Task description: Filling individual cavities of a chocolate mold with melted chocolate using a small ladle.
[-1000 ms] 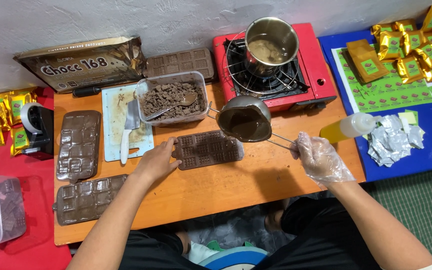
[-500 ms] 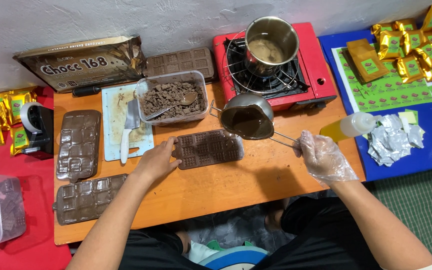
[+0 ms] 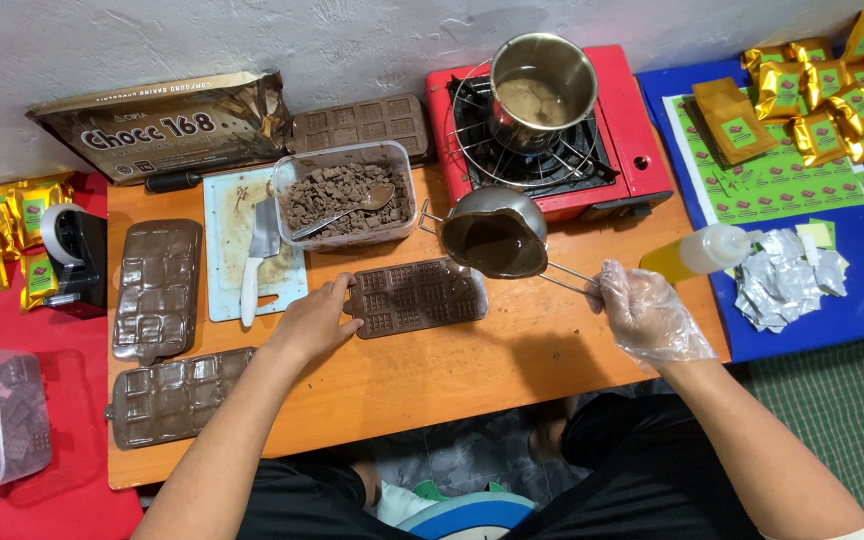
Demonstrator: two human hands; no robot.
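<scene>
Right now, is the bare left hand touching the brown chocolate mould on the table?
Touching. The head view shows the left hand with its fingertips resting on the left end of the brown mould.

Your left hand (image 3: 314,322) is bare, palm down, fingers spread and pressed flat, with the forearm running in from the near left at a diagonal. Your right hand (image 3: 646,318) wears a thin clear glove, fist closed in a grip, knuckles up, thumb side turned left. The right forearm comes in from the near right, wrist roughly level, and both hands sit well apart at about the same depth.
</scene>
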